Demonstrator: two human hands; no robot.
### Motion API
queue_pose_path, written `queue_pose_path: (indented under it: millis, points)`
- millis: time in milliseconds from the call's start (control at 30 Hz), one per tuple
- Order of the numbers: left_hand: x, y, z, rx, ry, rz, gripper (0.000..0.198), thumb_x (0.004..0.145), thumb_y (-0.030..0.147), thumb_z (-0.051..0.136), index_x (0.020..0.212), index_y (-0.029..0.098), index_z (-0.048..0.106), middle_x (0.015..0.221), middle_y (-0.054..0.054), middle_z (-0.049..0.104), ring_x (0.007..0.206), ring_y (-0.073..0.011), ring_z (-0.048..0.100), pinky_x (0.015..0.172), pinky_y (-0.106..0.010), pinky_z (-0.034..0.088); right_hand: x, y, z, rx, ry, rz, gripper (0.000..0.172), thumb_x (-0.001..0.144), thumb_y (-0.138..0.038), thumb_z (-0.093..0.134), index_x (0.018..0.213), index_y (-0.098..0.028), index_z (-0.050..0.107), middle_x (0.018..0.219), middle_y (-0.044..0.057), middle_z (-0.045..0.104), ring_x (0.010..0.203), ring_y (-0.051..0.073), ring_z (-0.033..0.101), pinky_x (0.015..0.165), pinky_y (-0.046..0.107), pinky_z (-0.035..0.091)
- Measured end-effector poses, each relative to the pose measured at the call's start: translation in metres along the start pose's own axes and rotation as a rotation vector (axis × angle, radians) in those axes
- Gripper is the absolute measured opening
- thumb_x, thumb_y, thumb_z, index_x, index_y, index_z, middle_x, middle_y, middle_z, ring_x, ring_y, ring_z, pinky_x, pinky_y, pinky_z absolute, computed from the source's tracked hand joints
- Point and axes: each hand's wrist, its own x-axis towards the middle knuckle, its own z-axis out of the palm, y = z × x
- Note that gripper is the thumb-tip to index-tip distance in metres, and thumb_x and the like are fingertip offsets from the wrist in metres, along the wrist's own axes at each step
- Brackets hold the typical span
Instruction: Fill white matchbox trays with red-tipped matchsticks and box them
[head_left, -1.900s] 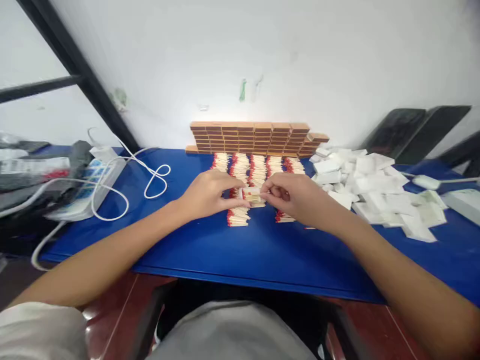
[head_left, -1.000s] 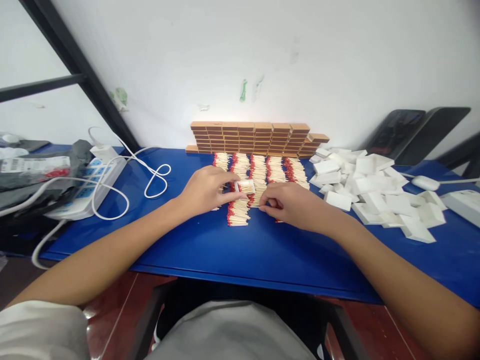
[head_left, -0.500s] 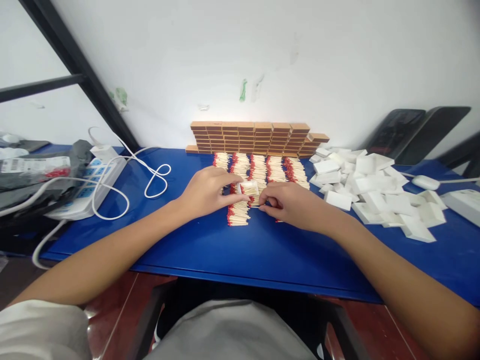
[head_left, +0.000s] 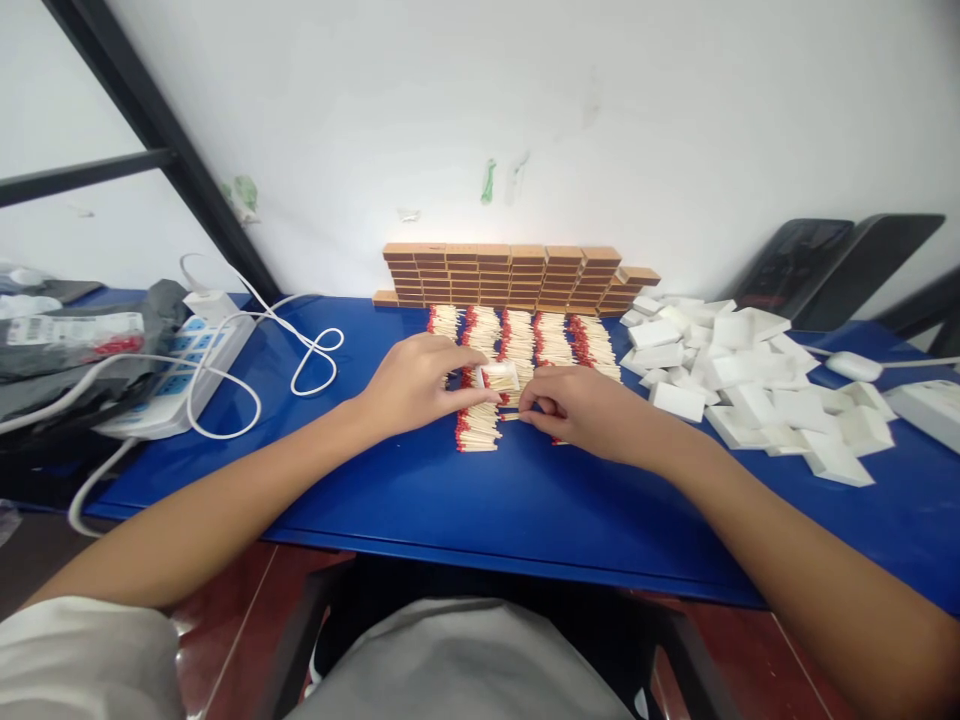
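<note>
My left hand (head_left: 420, 385) grips the left side of a small white inner matchbox tray (head_left: 511, 368), thumb in front and fingers behind. Several red-headed matches (head_left: 496, 380) lie inside it. To the right of the tray, my right hand (head_left: 585, 408) is closed in a pinch, its fingertips at the end of a match (head_left: 509, 416) just in front of the tray. Around and under the hands run several rows of loose matches (head_left: 477, 430), red heads to the left. My hands cover parts of these rows.
Brown matchbox sleeves (head_left: 495, 275) are stacked against the wall behind the matches. White trays (head_left: 750, 370) lie heaped on the right of the blue table (head_left: 450, 510). A power strip (head_left: 217, 365) with white cables (head_left: 315, 350) is at left. Two dark phone-like slabs (head_left: 862, 270) lean at back right.
My right fingers have shifted very slightly, and a match now shows apart from the others at their tips. My left hand stays in place with the tray.
</note>
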Motion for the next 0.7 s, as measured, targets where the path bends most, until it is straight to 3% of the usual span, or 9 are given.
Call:
queue_pose_path:
  millis: [500, 700]
  points:
    - [-0.001, -0.002, 0.001, 0.0, 0.016, 0.02, 0.043, 0.089, 0.058, 0.076, 0.105, 0.018, 0.077, 0.088, -0.005, 0.081, 0.079, -0.0202, 0.076, 0.079, -0.032, 0.056, -0.002, -0.001, -0.001, 0.014, -0.028, 0.013, 0.012, 0.092, -0.017, 0.06, 0.083, -0.02, 0.068, 0.073, 0.002, 0.063, 0.068, 0.017, 0.053, 0.064, 0.029, 0.037]
    - [-0.001, -0.004, 0.001, 0.007, 0.023, 0.018, 0.045, 0.09, 0.061, 0.073, 0.105, 0.019, 0.077, 0.087, -0.006, 0.08, 0.079, -0.0202, 0.076, 0.076, -0.032, 0.056, -0.005, -0.005, -0.014, 0.139, -0.03, 0.031, 0.014, 0.094, -0.023, 0.061, 0.083, -0.021, 0.069, 0.066, -0.001, 0.059, 0.062, 0.015, 0.052, 0.06, 0.028, 0.036]
